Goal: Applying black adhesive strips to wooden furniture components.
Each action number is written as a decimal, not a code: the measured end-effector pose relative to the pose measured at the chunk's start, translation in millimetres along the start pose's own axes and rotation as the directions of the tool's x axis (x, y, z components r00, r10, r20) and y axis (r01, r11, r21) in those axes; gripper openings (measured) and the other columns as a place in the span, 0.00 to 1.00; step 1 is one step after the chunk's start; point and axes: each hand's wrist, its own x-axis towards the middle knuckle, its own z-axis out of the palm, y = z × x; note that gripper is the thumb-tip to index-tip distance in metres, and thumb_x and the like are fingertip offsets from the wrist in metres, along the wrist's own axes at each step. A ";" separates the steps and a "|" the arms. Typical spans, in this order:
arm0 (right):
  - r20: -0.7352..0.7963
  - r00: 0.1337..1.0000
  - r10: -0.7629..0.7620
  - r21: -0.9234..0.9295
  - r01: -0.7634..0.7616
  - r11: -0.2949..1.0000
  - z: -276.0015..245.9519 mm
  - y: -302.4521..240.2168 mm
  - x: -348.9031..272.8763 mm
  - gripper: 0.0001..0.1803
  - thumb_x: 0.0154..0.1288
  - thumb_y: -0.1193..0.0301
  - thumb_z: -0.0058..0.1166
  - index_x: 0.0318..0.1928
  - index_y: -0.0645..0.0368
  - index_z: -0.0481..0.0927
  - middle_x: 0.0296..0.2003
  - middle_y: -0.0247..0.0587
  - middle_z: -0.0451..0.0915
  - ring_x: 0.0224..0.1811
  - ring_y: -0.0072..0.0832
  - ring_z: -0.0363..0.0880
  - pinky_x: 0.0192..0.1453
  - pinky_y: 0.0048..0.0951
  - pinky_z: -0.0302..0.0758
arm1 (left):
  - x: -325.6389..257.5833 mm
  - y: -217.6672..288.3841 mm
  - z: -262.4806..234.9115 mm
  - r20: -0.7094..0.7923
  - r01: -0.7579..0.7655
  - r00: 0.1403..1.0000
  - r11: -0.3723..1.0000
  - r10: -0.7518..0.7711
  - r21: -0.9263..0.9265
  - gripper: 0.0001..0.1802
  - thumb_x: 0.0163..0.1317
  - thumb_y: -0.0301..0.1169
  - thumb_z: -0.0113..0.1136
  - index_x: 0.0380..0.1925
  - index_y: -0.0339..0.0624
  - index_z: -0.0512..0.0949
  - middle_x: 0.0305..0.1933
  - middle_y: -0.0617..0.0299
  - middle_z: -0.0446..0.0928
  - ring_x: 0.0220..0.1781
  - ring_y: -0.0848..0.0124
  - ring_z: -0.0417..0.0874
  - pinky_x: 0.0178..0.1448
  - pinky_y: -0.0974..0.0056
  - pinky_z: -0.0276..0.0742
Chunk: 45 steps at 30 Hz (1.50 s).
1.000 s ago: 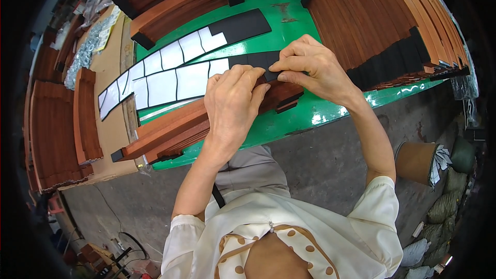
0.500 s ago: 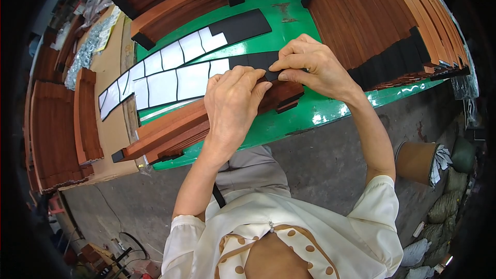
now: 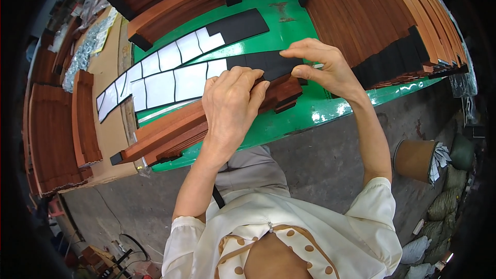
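My left hand (image 3: 230, 95) is closed over a reddish-brown wooden slat (image 3: 168, 128), its fingers and thumb together near the slat's right part. That slat lies on a small stack of similar slats at the table's near edge; a black cap covers its left end. Just right of it, my right hand (image 3: 325, 70) is raised with thumb and forefinger apart, near the right end of a black sheet (image 3: 274, 61). White-backed pieces (image 3: 160, 90) cover the sheet's left part. Behind it lies a second black sheet (image 3: 243, 26) with similar white pieces. My left fingers hide their contact point.
Stacked wooden slats with black ends (image 3: 361, 20) stand at the right, more slats (image 3: 181, 8) at the back. The table top is green (image 3: 274, 129); cardboard (image 3: 111, 139) and further slats (image 3: 54, 134) lie at the left. A brown bin (image 3: 415, 160) stands on the floor.
My right hand has moved slightly right, away from the left fingertips, and its thumb and forefinger have parted. The left hand stays almost in place on the slat.
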 end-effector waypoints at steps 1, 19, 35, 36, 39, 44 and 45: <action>0.017 1.000 0.026 0.017 -0.026 1.000 -0.5 1.7 -2.9 0.14 0.54 0.69 0.62 0.42 0.57 0.83 0.38 0.38 0.81 0.44 0.32 0.77 0.48 0.32 0.72 | 0.1 0.2 -0.7 0.000 -0.001 1.000 1.000 0.001 -0.002 0.09 0.50 0.29 0.67 0.31 0.38 0.81 0.30 0.63 0.79 0.26 0.68 0.76 0.36 0.64 0.67; -0.041 0.992 0.119 0.151 -0.112 0.982 13.0 4.0 -8.5 0.09 0.57 0.75 0.59 0.40 0.63 0.82 0.36 0.36 0.80 0.35 0.22 0.78 0.38 0.23 0.74 | 0.7 -2.7 -0.6 -0.025 -0.045 0.999 0.999 0.046 0.030 0.09 0.49 0.27 0.66 0.32 0.40 0.81 0.28 0.63 0.78 0.28 0.67 0.77 0.36 0.64 0.67; -0.342 0.896 0.283 0.251 -0.203 0.946 81.0 -12.2 -11.1 0.18 0.73 0.71 0.31 0.57 0.65 0.68 0.50 0.45 0.77 0.46 0.24 0.75 0.52 0.25 0.68 | -14.7 -9.1 15.4 -0.198 -0.260 0.929 0.932 0.314 0.253 0.10 0.48 0.30 0.57 0.33 0.47 0.77 0.24 0.68 0.63 0.26 0.72 0.68 0.30 0.67 0.61; -0.381 0.875 0.299 0.272 -0.203 0.941 81.8 -15.0 -9.9 0.19 0.72 0.72 0.30 0.59 0.66 0.66 0.51 0.46 0.76 0.46 0.25 0.74 0.53 0.25 0.68 | -15.8 -9.5 14.3 -0.205 -0.254 0.929 0.934 0.308 0.253 0.10 0.48 0.30 0.57 0.33 0.47 0.77 0.24 0.68 0.63 0.26 0.72 0.68 0.30 0.67 0.61; -0.346 0.866 0.361 0.320 -0.252 0.913 77.5 -17.7 -8.3 0.21 0.73 0.70 0.29 0.61 0.65 0.63 0.53 0.48 0.76 0.49 0.26 0.74 0.54 0.25 0.67 | -17.6 -11.8 8.7 -0.223 -0.302 0.913 0.933 0.343 0.197 0.12 0.51 0.30 0.57 0.38 0.51 0.78 0.34 0.64 0.73 0.37 0.69 0.75 0.43 0.62 0.66; -0.290 0.882 0.371 0.161 -0.337 0.928 58.7 0.9 -13.0 0.24 0.74 0.58 0.34 0.57 0.65 0.70 0.53 0.45 0.75 0.52 0.24 0.72 0.55 0.22 0.64 | -80.1 -10.2 -73.7 -0.318 -0.328 0.863 0.915 0.392 0.237 0.16 0.46 0.31 0.63 0.38 0.60 0.80 0.45 0.63 0.77 0.48 0.66 0.77 0.50 0.57 0.66; -0.319 0.891 0.323 0.063 -0.320 0.945 56.6 1.5 -13.6 0.23 0.73 0.56 0.39 0.50 0.64 0.77 0.43 0.39 0.77 0.46 0.21 0.73 0.50 0.20 0.66 | -99.1 -17.7 -99.1 -0.339 -0.241 0.884 0.935 0.322 0.260 0.15 0.45 0.30 0.65 0.36 0.57 0.80 0.42 0.64 0.77 0.46 0.65 0.77 0.49 0.57 0.66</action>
